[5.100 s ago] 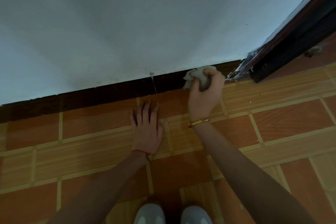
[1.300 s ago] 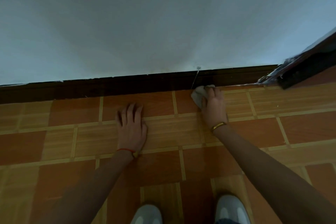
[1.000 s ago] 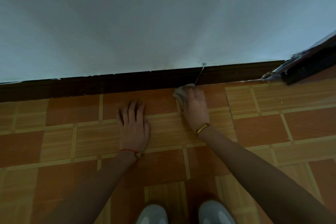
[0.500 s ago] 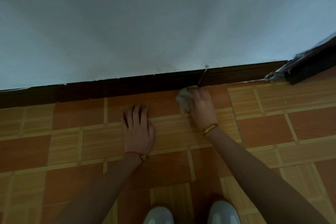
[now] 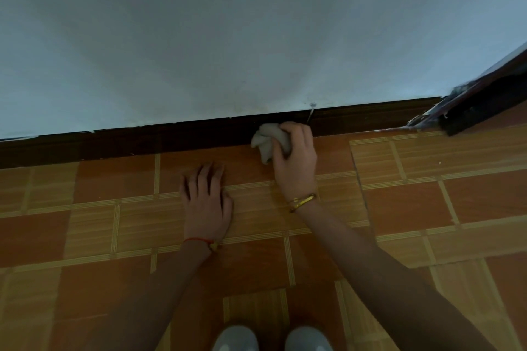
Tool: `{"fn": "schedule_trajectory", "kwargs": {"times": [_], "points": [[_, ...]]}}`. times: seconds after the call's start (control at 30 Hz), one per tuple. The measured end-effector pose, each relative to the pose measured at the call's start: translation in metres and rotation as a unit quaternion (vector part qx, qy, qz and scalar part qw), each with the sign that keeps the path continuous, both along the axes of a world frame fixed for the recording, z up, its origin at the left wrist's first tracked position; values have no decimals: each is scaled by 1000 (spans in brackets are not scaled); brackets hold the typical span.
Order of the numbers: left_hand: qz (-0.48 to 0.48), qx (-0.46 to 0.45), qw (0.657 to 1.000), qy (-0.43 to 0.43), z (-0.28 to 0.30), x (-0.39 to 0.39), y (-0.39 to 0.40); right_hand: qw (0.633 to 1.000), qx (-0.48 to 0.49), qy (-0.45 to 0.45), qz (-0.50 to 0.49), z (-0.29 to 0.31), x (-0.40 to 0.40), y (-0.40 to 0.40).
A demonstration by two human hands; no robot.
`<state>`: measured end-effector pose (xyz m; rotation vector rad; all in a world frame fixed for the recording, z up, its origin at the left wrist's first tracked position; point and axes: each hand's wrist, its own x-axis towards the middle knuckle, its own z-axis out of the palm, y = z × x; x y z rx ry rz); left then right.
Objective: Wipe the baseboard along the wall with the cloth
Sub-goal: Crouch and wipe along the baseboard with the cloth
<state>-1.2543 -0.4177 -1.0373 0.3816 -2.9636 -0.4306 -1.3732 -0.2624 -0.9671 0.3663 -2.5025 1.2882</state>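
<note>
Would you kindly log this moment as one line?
right hand: grips cloth | cloth: against baseboard | left hand: flat on floor

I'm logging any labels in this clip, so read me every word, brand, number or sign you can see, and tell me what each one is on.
None: no readable text shows in this view.
The cloth, the baseboard, the wall and the floor tiles carry no print.
The gold bangle and the shoes show no marking that can be made out.
</note>
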Motion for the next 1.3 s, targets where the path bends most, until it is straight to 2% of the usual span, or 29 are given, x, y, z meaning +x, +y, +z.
{"fn": "schedule_trajectory", "kwargs": {"times": [0.07, 0.2, 0.27, 0.47, 0.57, 0.63, 0.73, 0.8, 0.9, 1.07, 1.13, 1.23, 1.3], "points": [[1, 5, 1000, 0, -1, 1, 0, 999, -10, 16, -31, 2, -3, 9], [-1, 3, 1000, 2, 0, 0, -1, 978, -72, 34, -191, 12, -19, 39], [1, -2, 1000, -1, 0, 0, 0, 971, -95, 42, -217, 16, -22, 41], [3, -3, 1000, -3, 0, 1, -1, 991, -77, 50, -92, 14, -5, -7], [0, -1, 1000, 3, 1, 1, 0, 996, -55, 54, -54, 11, -7, -4], [-1, -1, 1000, 2, 1, 1, 0, 994, -43, 60, -76, 11, -12, 12], [0, -3, 1000, -4, 1, 1, 0, 980, -65, 56, -180, 12, -23, 39], [0, -6, 1000, -7, 0, 0, -1, 972, -83, 44, -213, 12, -27, 48], [1, -8, 1000, -4, -1, 0, 0, 981, -59, 37, -182, 8, -24, 40], [-1, -5, 1000, 7, -1, 0, 0, 1000, 4, 10, -29, -7, -6, -3], [-3, -7, 1000, 8, -1, 0, -1, 1000, 22, -5, 1, -12, -6, -8], [-2, -2, 1000, 6, 0, 1, -1, 999, 48, -25, 0, -15, -11, 9], [-2, 2, 1000, 5, 0, 1, -1, 995, 48, -50, -69, -18, -18, 31]]}}
